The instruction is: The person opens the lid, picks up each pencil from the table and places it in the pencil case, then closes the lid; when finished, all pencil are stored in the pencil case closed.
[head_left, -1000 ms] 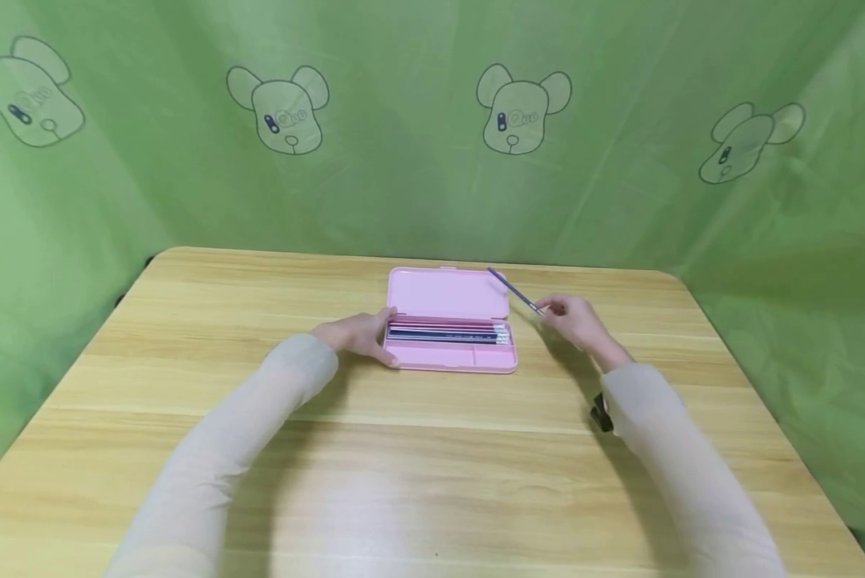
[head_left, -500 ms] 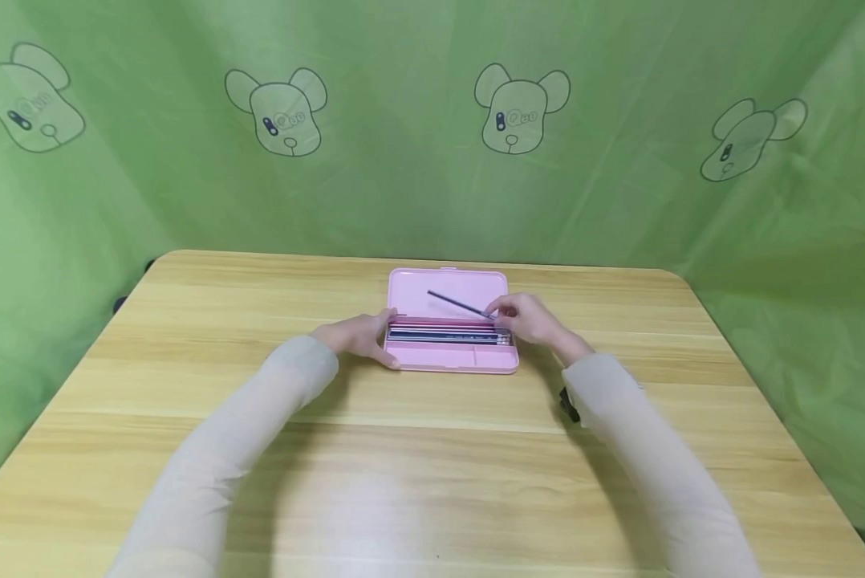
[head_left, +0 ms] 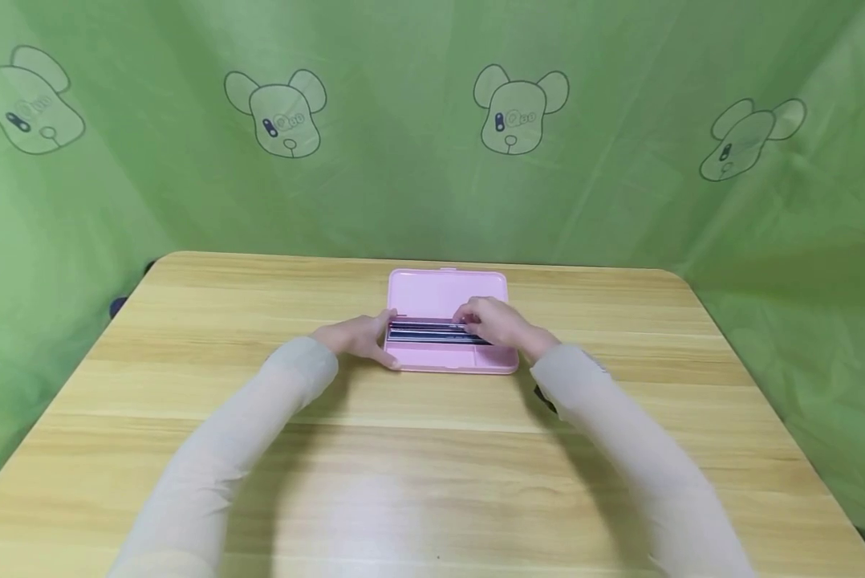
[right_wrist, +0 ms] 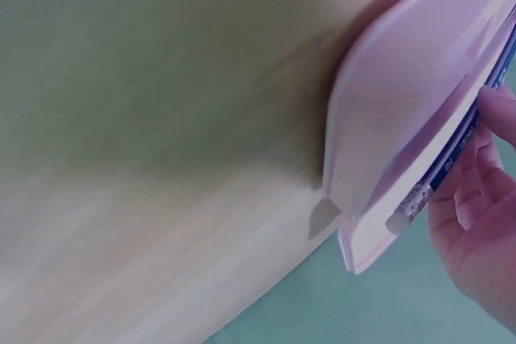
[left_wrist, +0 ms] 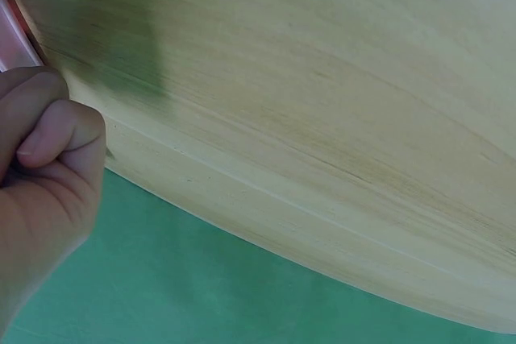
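An open pink pencil case (head_left: 427,357) lies near the far side of the table, its lid (head_left: 432,291) folded back. Several dark pencils (head_left: 428,334) lie lengthwise in its rear compartment. My left hand (head_left: 359,334) grips the case's left end, thumb at the front corner and fingers toward the hinge. Over the right half of the case, my right hand (head_left: 501,323) pinches a dark blue pencil (right_wrist: 453,151) between thumb and fingers. That pencil's eraser end points out past the hand in the right wrist view. The right hand covers the other pencils' eraser ends in the head view.
The wooden table (head_left: 418,466) stretches out in front of the case. A green curtain (head_left: 404,185) with printed bear heads hangs behind the table and along both sides. The case's front compartment has a small divider (head_left: 474,355) toward its right.
My right hand has moved left with the pencil, from beside the case to over the rear compartment. The pencil has swung nearly parallel to the others. My left hand stays on the case.
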{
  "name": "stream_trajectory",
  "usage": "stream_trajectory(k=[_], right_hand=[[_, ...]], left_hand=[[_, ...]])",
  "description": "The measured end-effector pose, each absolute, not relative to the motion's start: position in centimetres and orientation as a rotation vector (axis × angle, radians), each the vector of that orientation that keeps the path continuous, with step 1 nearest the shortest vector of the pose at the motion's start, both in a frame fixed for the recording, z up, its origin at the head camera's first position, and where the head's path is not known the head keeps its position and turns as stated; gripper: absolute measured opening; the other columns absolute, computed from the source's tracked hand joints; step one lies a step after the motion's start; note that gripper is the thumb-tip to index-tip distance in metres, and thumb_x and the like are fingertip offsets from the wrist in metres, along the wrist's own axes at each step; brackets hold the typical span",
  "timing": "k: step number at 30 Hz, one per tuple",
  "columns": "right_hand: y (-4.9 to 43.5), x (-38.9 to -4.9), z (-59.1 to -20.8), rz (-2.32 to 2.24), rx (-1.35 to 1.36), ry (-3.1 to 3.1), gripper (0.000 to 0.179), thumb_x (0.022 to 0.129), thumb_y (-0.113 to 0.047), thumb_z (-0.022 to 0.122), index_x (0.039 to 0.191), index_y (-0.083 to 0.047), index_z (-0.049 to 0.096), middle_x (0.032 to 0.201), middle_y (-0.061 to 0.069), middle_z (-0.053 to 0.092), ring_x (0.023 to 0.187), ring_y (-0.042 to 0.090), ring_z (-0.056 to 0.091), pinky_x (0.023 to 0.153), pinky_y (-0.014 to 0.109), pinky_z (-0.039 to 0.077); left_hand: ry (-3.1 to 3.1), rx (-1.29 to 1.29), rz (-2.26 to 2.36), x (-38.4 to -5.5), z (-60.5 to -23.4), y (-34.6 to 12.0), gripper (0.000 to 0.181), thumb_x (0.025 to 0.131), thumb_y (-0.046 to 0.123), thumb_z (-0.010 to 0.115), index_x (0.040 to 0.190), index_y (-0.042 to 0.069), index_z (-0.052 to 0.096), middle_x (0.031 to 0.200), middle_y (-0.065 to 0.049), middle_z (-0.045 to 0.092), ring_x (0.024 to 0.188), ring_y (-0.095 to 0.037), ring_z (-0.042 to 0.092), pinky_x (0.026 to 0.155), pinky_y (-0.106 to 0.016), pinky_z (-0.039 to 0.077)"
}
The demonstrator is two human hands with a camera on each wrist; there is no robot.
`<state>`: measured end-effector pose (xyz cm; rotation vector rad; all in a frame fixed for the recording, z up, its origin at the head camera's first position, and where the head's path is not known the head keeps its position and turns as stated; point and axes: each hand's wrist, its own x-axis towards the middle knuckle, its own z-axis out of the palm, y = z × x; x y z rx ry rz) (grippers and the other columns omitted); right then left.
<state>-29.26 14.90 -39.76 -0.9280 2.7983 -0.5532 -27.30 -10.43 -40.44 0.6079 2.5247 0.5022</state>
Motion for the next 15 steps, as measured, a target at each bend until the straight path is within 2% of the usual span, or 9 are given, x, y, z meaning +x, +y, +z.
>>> stream_trajectory(k=[5, 15], right_hand=[[14.47, -29.6, -40.41, -0.516, -0.891, 2.796, 0.022, 0.086, 0.001, 0.056, 0.103, -0.006, 0.068, 0.1, 0.011, 0.063, 0.097, 0.026, 0.057, 0.091, 0.043, 0.044], [14.51, -29.98, -40.72, -0.538, -0.882, 2.797, 0.022, 0.086, 0.002, 0.055, 0.103, -0.005, 0.068, 0.094, 0.009, 0.063, 0.092, 0.024, 0.057, 0.088, 0.04, 0.045]], left_hand=[[2.527, 0.626, 0.513, -27.33, -40.6, -10.39, 0.102, 0.077, 0.042, 0.071, 0.145, 0.0, 0.007, 0.141, -0.028, 0.031, 0.13, -0.035, 0.032, 0.11, -0.04, 0.023], [2.52, 0.617, 0.533, -27.44, -40.6, -10.53, 0.103, 0.076, 0.041, 0.071, 0.145, 0.001, 0.006, 0.141, -0.027, 0.031, 0.131, -0.035, 0.031, 0.111, -0.04, 0.022]])
